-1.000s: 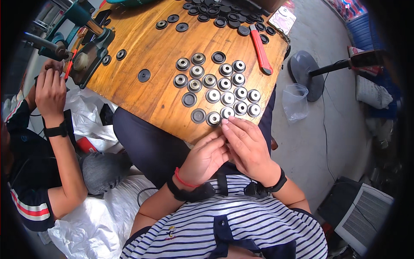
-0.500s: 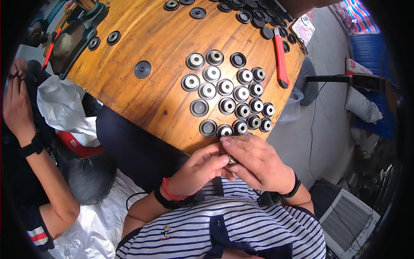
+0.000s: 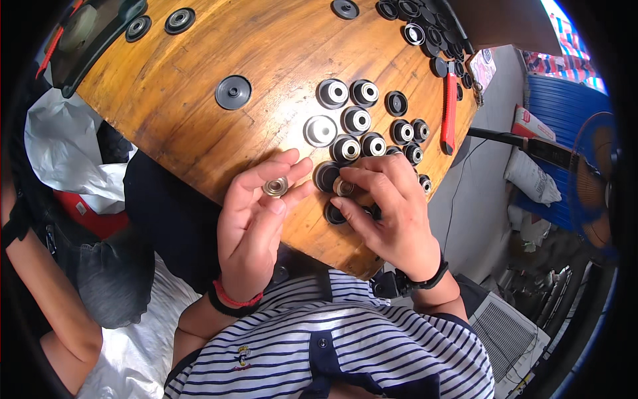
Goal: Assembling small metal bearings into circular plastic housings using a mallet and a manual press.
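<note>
My left hand (image 3: 251, 233) is raised over the near edge of the wooden table (image 3: 179, 106), a small metal ball bearing (image 3: 274, 187) held at its fingertips. A second metal bearing (image 3: 343, 187) is pinched between the thumb and fingers of my right hand (image 3: 400, 219), right beside a round black cap (image 3: 325, 176). Whether that bearing touches the cap, I cannot tell. Beyond my hands stand several black caps with bearings seated in them, such as one capped bearing (image 3: 346, 149). An unfilled black cap (image 3: 397, 102) sits among them, and my right hand hides part of the group.
A red box cutter (image 3: 449, 113) lies along the table's right side, near a heap of black caps (image 3: 432, 30). One flat black cap (image 3: 233, 92) lies alone at left. A dark metal tool (image 3: 100, 40) occupies the far-left corner. At left, another person's arm (image 3: 53, 292) shows.
My hands were together at the table's near edge; now they are apart, each with a bearing. The right has moved forward to the caps, the left up and leftward. The view has shifted.
</note>
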